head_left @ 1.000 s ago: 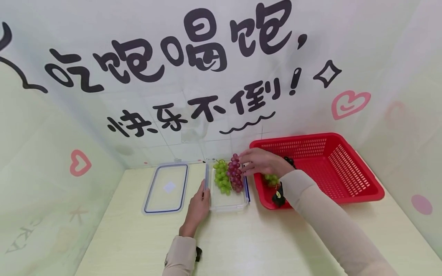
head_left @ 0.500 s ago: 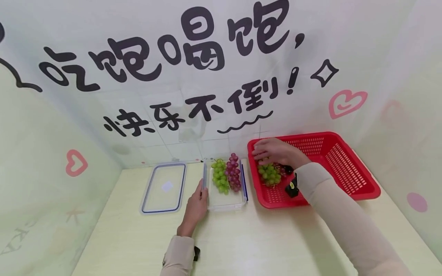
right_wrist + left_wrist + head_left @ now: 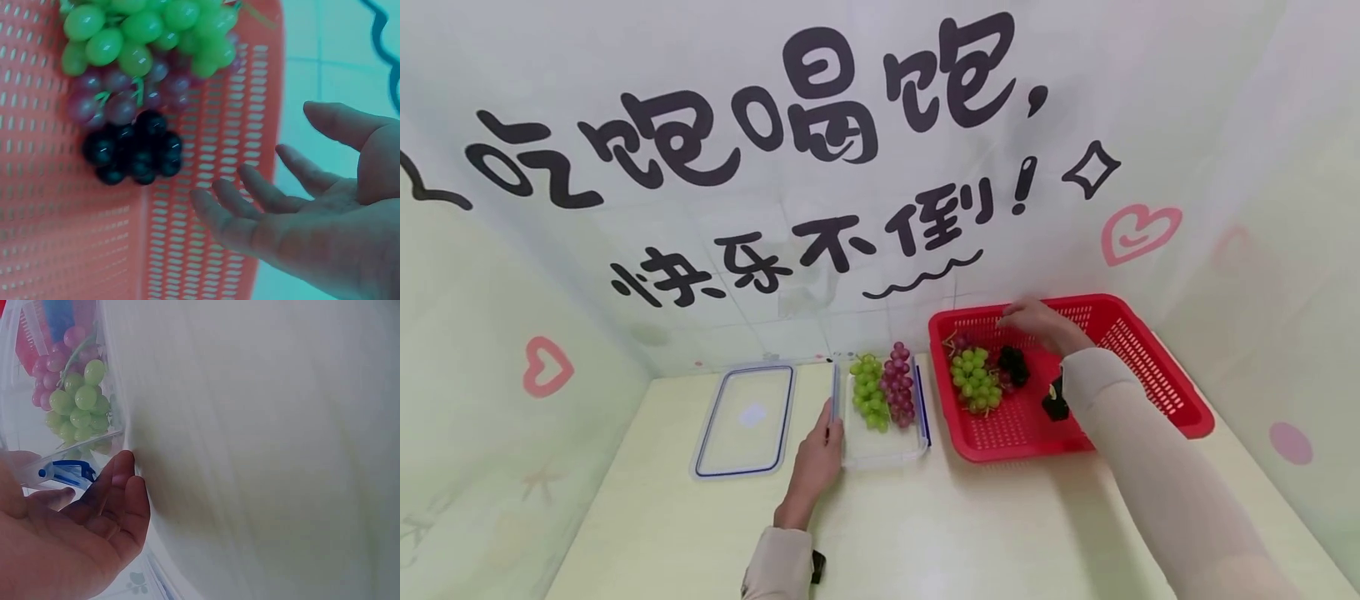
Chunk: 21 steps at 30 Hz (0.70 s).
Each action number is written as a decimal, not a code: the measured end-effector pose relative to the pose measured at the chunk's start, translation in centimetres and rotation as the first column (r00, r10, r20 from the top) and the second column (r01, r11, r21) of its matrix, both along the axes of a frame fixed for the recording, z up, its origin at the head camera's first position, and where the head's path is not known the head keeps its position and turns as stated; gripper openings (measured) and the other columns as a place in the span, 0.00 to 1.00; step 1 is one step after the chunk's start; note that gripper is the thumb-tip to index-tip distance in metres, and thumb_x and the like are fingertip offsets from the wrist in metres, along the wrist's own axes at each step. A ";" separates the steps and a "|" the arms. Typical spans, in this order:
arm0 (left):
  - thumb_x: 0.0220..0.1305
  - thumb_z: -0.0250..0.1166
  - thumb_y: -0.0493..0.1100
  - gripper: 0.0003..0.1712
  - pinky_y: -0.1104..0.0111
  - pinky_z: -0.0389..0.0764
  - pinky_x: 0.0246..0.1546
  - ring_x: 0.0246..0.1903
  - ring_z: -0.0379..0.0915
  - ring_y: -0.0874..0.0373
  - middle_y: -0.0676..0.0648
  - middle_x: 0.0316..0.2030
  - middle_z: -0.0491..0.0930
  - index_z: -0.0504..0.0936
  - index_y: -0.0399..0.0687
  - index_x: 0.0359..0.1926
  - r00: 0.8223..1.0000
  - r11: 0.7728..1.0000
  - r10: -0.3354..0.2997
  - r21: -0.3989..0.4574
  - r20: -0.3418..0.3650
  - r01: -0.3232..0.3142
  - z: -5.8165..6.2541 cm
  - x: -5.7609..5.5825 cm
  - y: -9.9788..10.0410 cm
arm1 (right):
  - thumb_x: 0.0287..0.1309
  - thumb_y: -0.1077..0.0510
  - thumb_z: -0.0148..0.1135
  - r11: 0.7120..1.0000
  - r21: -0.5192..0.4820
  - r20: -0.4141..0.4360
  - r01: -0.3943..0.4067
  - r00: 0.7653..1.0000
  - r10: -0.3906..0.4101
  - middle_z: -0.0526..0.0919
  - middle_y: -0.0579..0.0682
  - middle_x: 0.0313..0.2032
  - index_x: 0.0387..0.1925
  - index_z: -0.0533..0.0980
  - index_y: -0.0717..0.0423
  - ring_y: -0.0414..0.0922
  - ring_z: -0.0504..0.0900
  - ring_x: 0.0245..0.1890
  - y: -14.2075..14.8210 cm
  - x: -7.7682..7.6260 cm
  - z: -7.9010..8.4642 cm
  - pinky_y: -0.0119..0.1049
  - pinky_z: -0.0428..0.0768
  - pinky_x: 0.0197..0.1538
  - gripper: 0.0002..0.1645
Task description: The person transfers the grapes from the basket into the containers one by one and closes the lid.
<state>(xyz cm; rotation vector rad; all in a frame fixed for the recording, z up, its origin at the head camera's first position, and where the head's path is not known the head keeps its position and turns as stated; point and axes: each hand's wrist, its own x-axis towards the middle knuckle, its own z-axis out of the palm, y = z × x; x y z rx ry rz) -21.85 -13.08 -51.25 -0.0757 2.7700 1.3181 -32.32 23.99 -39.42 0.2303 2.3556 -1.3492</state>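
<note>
My left hand (image 3: 816, 462) holds the left side flap of a clear plastic food container (image 3: 880, 458); in the left wrist view its bent fingers are beside a blue-edged clip (image 3: 69, 472). A green grape bunch (image 3: 868, 392) and a purple grape bunch (image 3: 898, 385) lie side by side in the container. My right hand (image 3: 1037, 323) is over the red basket (image 3: 955, 429), fingers apart with nothing between them. Black grapes (image 3: 134, 150) lie near its fingertips, untouched. Beside them are green grapes (image 3: 150, 28), with purple grapes (image 3: 119, 97) partly hidden below.
A clear lid (image 3: 741, 425) with a blue seal lies flat on the table (image 3: 880, 533) left of the container. Behind stands a white wall (image 3: 775, 208) with black lettering. The basket's rear rim is close to that wall.
My right hand has moved right, from beside the purple bunch in the container to above the black grapes in the basket. My left hand stays at the container. The view shifts slightly.
</note>
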 end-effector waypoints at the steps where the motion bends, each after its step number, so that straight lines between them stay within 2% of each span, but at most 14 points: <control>1: 0.80 0.41 0.53 0.33 0.65 0.64 0.24 0.22 0.57 0.56 0.48 0.24 0.64 0.51 0.48 0.79 1.000 1.000 0.000 0.000 -0.002 0.000 0.0 0.1 0.0 | 0.74 0.57 0.48 1.000 0.002 0.015 0.000 1.000 0.000 0.55 0.66 0.72 0.72 0.59 0.66 0.64 0.53 0.72 0.2 -0.1 -0.3 0.61 0.58 0.72 0.31; 4: 0.80 0.41 0.52 0.32 0.65 0.63 0.23 0.21 0.56 0.57 0.48 0.23 0.64 0.51 0.47 0.78 1.000 1.000 -0.001 0.008 -0.009 0.001 0.1 0.3 0.0 | 0.74 0.56 0.47 1.000 0.003 0.077 0.015 0.997 -0.016 0.54 0.65 0.74 0.72 0.61 0.64 0.65 0.52 0.73 0.8 -0.2 -1.2 0.63 0.57 0.71 0.30; 8: 0.80 0.42 0.51 0.32 0.66 0.62 0.22 0.20 0.55 0.58 0.49 0.22 0.63 0.51 0.46 0.78 1.000 1.000 -0.017 0.012 -0.017 0.017 0.0 0.4 -0.1 | 0.73 0.56 0.49 0.999 0.032 0.153 0.026 0.988 -0.031 0.56 0.66 0.73 0.70 0.64 0.63 0.66 0.56 0.71 1.2 -0.4 -2.2 0.66 0.64 0.66 0.29; 12: 0.80 0.42 0.51 0.32 0.67 0.62 0.20 0.18 0.55 0.59 0.50 0.21 0.63 0.51 0.49 0.79 1.000 1.000 -0.001 0.007 -0.010 0.001 0.0 0.3 -0.2 | 0.72 0.58 0.50 0.998 0.050 0.192 -0.038 0.981 0.028 0.56 0.68 0.72 0.72 0.61 0.64 0.67 0.57 0.71 1.1 -0.7 -2.9 0.65 0.72 0.59 0.31; 16: 0.80 0.42 0.50 0.32 0.66 0.62 0.21 0.19 0.56 0.58 0.49 0.22 0.64 0.51 0.48 0.79 1.000 1.000 -0.001 0.001 -0.011 0.001 0.1 0.0 -0.3 | 0.72 0.60 0.49 0.994 0.060 0.177 -0.091 0.981 0.079 0.57 0.69 0.71 0.73 0.58 0.65 0.67 0.57 0.71 0.9 -0.9 -3.3 0.63 0.74 0.58 0.32; 21: 0.80 0.42 0.49 0.32 0.65 0.63 0.22 0.19 0.57 0.57 0.48 0.22 0.64 0.50 0.47 0.79 1.000 1.000 -0.021 0.007 0.006 0.021 0.1 -0.1 -0.1 | 0.70 0.68 0.48 0.993 0.082 0.118 -0.087 0.990 0.077 0.63 0.71 0.67 0.70 0.61 0.69 0.65 0.67 0.66 1.2 -0.9 -4.0 0.57 0.74 0.62 0.29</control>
